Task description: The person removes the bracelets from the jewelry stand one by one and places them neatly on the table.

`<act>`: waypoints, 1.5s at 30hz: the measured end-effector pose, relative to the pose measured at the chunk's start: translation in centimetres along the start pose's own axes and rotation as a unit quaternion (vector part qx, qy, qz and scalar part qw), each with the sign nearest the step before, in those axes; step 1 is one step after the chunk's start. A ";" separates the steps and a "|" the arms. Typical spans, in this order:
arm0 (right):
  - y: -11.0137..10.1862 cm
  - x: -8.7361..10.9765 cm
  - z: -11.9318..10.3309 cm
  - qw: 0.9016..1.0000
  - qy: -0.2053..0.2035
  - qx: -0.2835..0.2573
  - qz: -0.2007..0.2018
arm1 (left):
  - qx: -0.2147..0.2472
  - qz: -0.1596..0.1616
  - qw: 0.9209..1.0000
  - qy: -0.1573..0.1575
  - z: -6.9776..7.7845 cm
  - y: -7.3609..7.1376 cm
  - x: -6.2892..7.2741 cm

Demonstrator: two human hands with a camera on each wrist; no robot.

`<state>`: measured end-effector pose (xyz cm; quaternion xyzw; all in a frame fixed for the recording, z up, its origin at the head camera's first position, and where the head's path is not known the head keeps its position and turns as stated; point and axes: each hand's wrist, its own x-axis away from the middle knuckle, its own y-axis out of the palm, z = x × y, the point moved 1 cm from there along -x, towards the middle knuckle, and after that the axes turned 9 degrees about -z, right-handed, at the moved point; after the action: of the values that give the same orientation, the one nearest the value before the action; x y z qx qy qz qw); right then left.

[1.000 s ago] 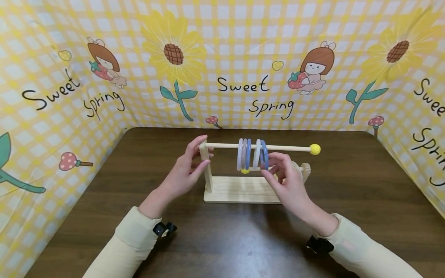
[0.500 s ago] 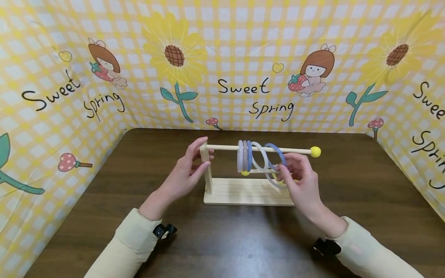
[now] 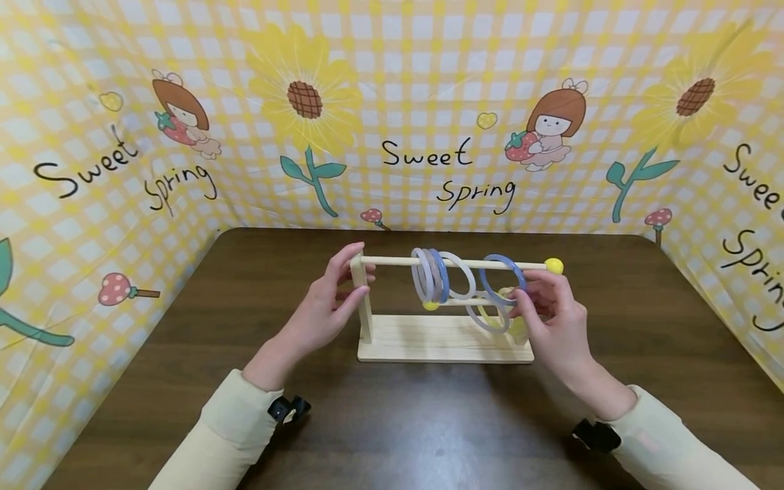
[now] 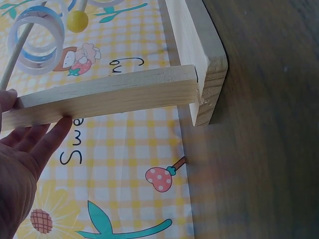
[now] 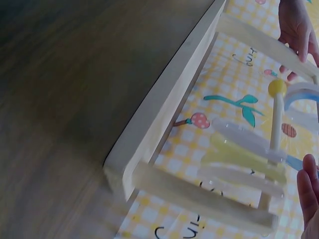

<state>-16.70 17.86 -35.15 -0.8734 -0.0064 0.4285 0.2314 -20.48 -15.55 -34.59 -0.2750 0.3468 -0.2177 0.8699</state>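
My left hand (image 3: 318,306) grips the left post (image 3: 364,309) of a wooden bangle stand, thumb in front and fingers behind. A blue bangle (image 3: 484,278) hangs tilted around the upper rod (image 3: 392,261), near its yellow ball end (image 3: 554,266). My right hand (image 3: 560,320) pinches that bangle at its right side; some fingers are hidden. Further left on this rod hang a white bangle (image 3: 470,282), another blue bangle (image 3: 444,275) and pale lavender bangles (image 3: 418,275). In the left wrist view, fingers touch the post (image 4: 109,94).
The stand's lower rod (image 5: 276,122) ends in a yellow ball (image 5: 277,88) and carries pale translucent and yellow bangles (image 5: 244,152). Its flat base (image 3: 441,340) rests on a dark wooden table (image 3: 392,422). A checked yellow cloth (image 3: 416,82) rises behind and at the sides.
My right hand has moved right along the upper rod, drawing the blue bangle away from the others towards the ball end. The white bangle now hangs tilted. My left hand stays on the post.
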 end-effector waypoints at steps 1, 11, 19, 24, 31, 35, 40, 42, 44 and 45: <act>-0.2 0.1 0.1 1.000 0.000 0.006 0.001 | 0.001 0.000 1.000 0.001 0.0 0.0 0.0; -1.6 0.3 0.6 0.999 0.000 0.044 0.001 | -0.002 0.002 1.000 -0.001 0.1 0.0 0.0; -2.6 0.6 1.0 0.997 -0.007 0.073 0.002 | -0.003 0.005 1.000 0.006 0.1 0.1 0.1; -3.1 0.6 1.2 0.997 -0.017 0.082 -0.001 | -0.003 0.006 1.000 0.006 0.2 0.0 0.1; -3.8 0.3 1.6 0.996 -0.041 0.085 0.004 | -0.007 0.005 1.000 0.006 0.1 0.0 0.0; -4.1 0.2 1.7 0.995 -0.046 0.083 0.013 | -0.009 0.005 1.000 0.009 0.1 0.0 0.0; -4.5 0.3 2.1 0.995 -0.035 0.093 0.026 | -0.008 0.004 1.000 0.010 0.1 0.0 0.0; -4.7 0.4 2.2 0.995 -0.028 0.094 0.031 | -0.007 0.004 1.000 0.009 0.1 0.0 0.0; -4.9 0.4 2.3 0.994 -0.023 0.097 0.036 | -0.006 0.004 1.000 0.008 0.1 0.0 0.1; -4.9 0.4 2.4 0.994 -0.020 0.097 0.039 | -0.004 0.003 1.000 0.008 0.1 0.0 0.1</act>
<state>-17.33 23.32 -34.69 -0.8374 0.0649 0.4535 0.2982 -20.38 -15.58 -34.55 -0.2757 0.3557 -0.2156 0.8666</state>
